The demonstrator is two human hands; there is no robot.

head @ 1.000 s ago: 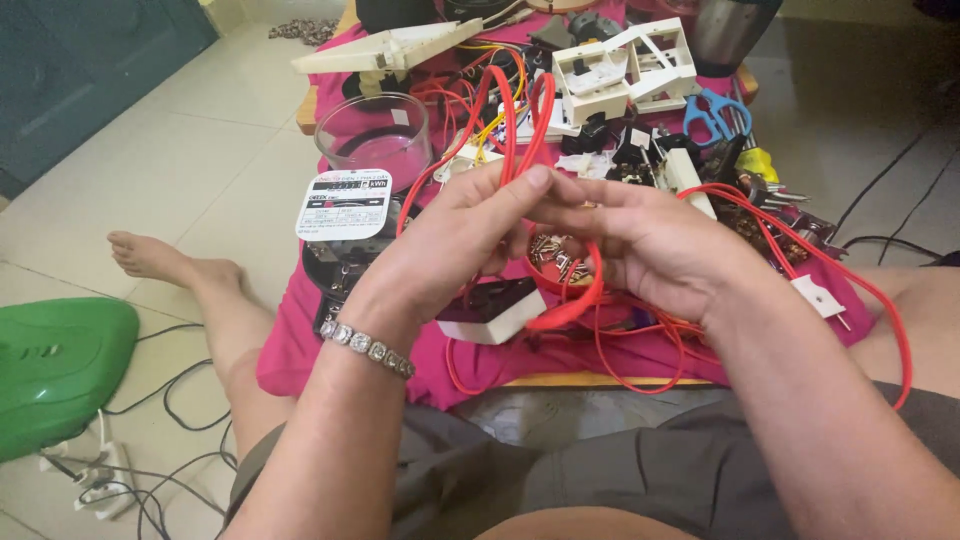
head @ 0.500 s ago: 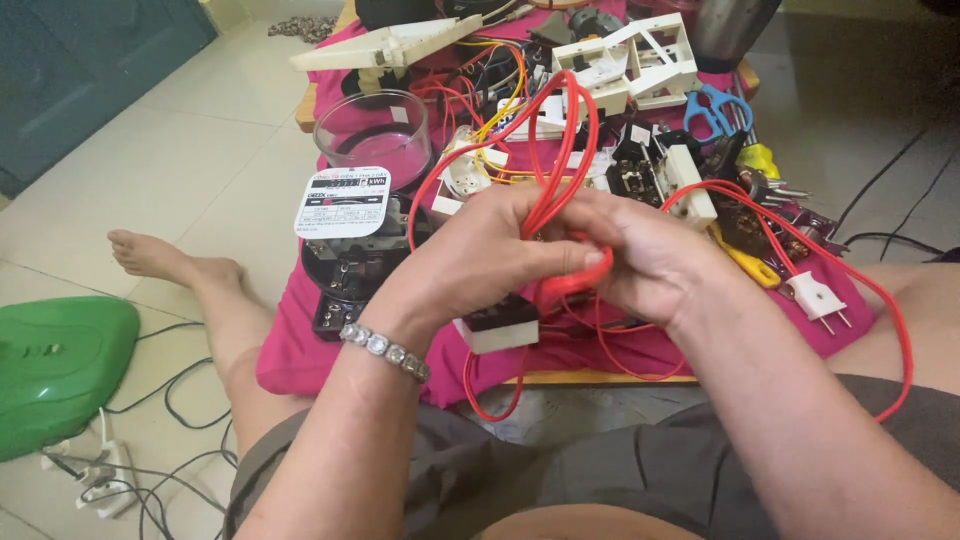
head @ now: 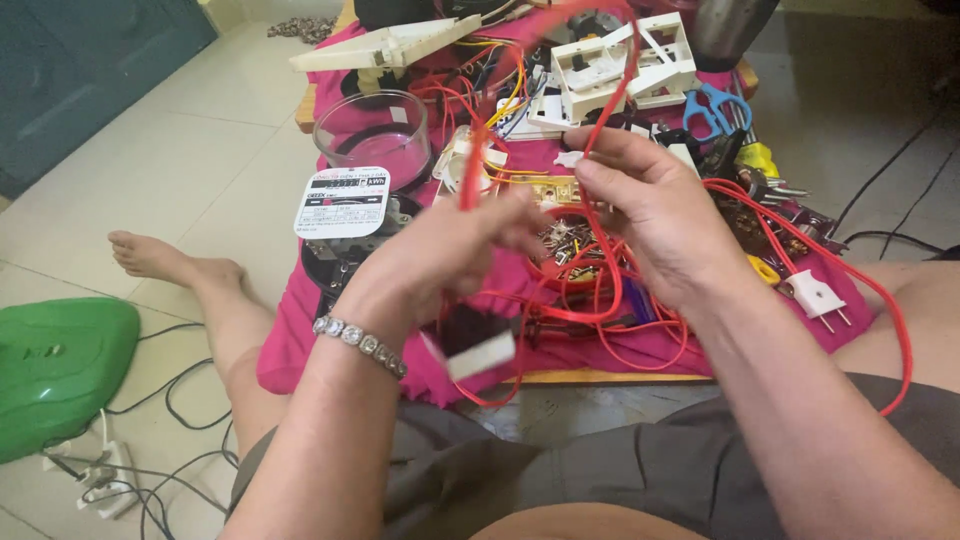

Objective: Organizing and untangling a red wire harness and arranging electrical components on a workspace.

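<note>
Starting at the left edge, one green plastic housing [head: 55,370] lies on the tiled floor, with one white power strip [head: 100,478] just beside it. One bare leg [head: 200,290] extends along the floor next to the low table [head: 600,377], which is covered by a magenta cloth [head: 300,330].

On the cloth stand one clear round cover [head: 372,135] and one electricity meter [head: 343,205] with a white dial plate.

The left hand [head: 450,255] is raised above the cloth, palm turned inward, wrist carrying one beaded bracelet [head: 360,343]. It is motion-blurred; its fingers appear curled around the red wire [head: 600,250], but the grip cannot be confirmed. One white block [head: 478,352] is seen below this hand; contact cannot be determined.

The right hand [head: 655,215] is held at the same height, forearm running down to the lower right. Thumb and forefinger are pinched closed on the red wire, which rises from the grip and loops down onto the cloth.

Further right lie one white switch frame [head: 625,60], one pair of blue-handled scissors [head: 715,105] and one white two-pin plug [head: 812,295].
</note>
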